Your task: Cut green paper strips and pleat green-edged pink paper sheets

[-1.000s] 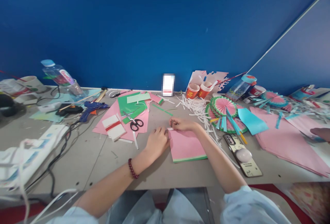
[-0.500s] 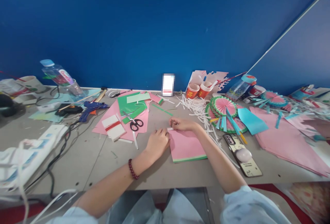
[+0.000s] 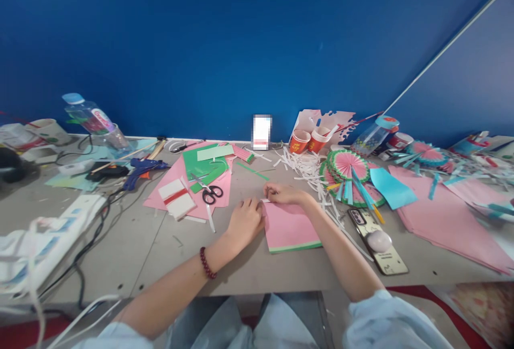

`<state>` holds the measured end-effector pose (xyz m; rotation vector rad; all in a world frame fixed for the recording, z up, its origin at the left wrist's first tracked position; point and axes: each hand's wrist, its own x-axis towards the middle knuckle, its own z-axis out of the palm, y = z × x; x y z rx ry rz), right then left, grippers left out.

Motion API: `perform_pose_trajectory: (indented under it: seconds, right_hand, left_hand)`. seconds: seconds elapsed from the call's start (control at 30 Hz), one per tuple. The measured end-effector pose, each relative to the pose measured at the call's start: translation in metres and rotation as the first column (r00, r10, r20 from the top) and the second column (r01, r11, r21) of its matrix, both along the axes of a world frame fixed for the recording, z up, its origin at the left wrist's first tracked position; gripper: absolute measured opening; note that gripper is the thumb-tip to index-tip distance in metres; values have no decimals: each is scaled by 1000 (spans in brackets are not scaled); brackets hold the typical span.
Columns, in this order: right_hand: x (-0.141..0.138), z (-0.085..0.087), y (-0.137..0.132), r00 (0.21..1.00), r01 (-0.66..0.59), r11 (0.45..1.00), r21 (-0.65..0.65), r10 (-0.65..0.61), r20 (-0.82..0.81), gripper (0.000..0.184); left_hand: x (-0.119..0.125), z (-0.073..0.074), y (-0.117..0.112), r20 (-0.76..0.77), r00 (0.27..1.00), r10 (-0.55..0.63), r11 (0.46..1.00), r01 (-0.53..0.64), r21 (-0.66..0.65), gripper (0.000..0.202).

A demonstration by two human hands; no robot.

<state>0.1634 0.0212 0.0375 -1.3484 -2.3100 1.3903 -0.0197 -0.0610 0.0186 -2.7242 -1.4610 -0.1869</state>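
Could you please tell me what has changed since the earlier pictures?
At the far right, another person's hand has gone from view, and a blue-green piece now shows there. The left hand and right hand stay at the pink sheet; the scissors have not visibly moved.

A pink sheet [image 3: 291,228] with a green near edge is touched at its left side by the left hand [image 3: 246,223], and at its far edge by the curled right hand [image 3: 284,194]. Scissors [image 3: 210,191] are laid to the left, a phone [image 3: 384,258] to the right.
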Motion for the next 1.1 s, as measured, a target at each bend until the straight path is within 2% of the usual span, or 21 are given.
perform_pose_trajectory:
  seconds: [0.5, 0.77, 1.1]
  right_hand:
    - [1, -6, 0, 1000, 1, 997, 80, -3, 23, 17]
    - [0, -6, 1, 993, 87, 994, -66, -92, -75, 19]
    - [3, 1, 1, 956, 127, 953, -276, -191, -222, 21]
  left_hand:
    - [2, 7, -2, -21, 1000, -7, 999, 6, -36, 24]
    - [4, 17, -4, -58, 998, -22, 994, 15, -105, 22]
    - [3, 14, -5, -37, 999, -27, 996, 24, -83, 21]
